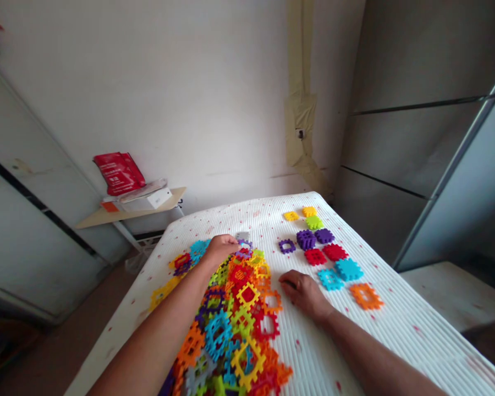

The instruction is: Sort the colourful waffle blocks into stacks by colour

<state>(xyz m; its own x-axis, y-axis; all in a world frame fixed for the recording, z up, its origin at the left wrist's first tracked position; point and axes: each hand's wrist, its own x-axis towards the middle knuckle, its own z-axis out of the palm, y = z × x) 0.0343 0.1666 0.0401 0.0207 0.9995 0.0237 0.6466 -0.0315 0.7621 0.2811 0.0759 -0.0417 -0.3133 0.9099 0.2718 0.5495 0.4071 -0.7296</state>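
A long heap of plastic interlocking tiles [242, 322] in many colours lies in front of me, some with open centres. Over its far end reaches my left hand [223, 248], fingers pressed together at the edge of a purple interlocking tile [245, 243]. The fingertips are partly hidden. Right of the heap, my right hand [304, 294] rests loosely curled on the cover, and no tile shows in it. Beyond it lie sorted tiles: an orange tile [366, 296], blue tiles [348, 269], red tiles [335, 252], purple tiles [306, 239], a green tile [314, 222] and yellow tiles [309, 211].
Everything lies on a white ribbed cover [226, 214] with small red marks. A grey tile [243, 235] sits past the heap. At the back left, a small table [94, 218] holds a red packet [119, 173] and a white box [148, 199]. Grey cabinets [400, 143] stand right.
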